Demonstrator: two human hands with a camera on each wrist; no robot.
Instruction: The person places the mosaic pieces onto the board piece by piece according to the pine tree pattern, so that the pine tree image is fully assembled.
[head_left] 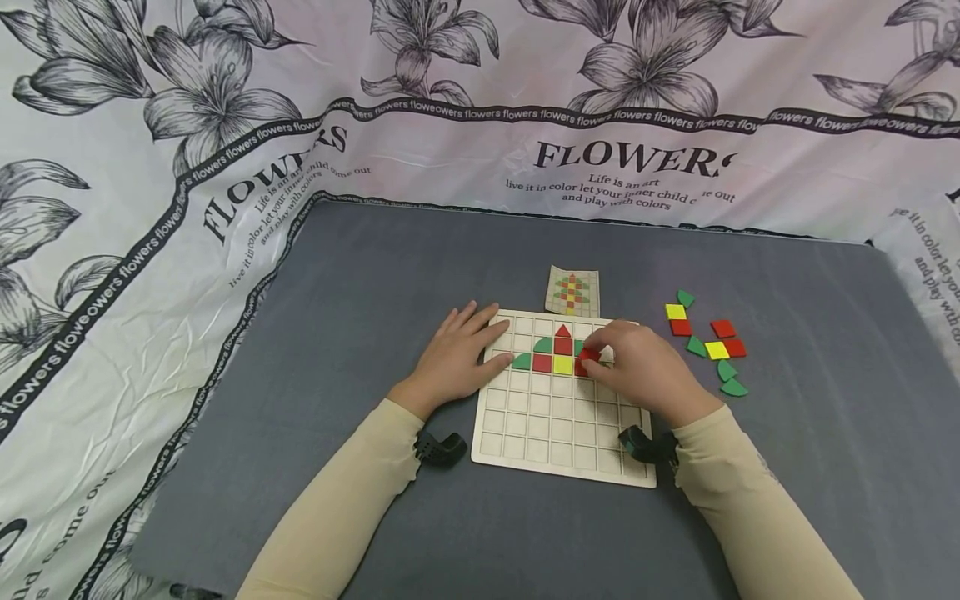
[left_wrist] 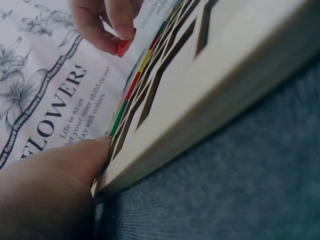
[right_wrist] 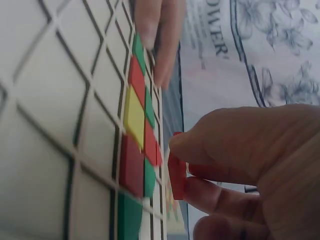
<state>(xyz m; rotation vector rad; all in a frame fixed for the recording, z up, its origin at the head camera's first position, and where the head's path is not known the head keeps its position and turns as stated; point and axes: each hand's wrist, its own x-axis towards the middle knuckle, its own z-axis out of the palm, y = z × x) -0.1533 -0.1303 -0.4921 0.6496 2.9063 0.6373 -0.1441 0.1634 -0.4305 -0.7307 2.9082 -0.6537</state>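
A pale wooden grid board lies on the grey table. Red, yellow and green tiles fill several of its upper cells, among them a yellow square and a red triangle. My left hand rests at the board's upper left edge with its fingers spread, the thumb beside a green tile. Between thumb and fingers, my right hand pinches a red tile just above the board. Part of the upper right cells is hidden beneath that hand.
A small pattern card with a tree of coloured pieces touches or nearly touches the board's far edge. Loose tiles lie to the right, including a yellow square, a red one and a green piece. Flower-printed cloth surrounds the table.
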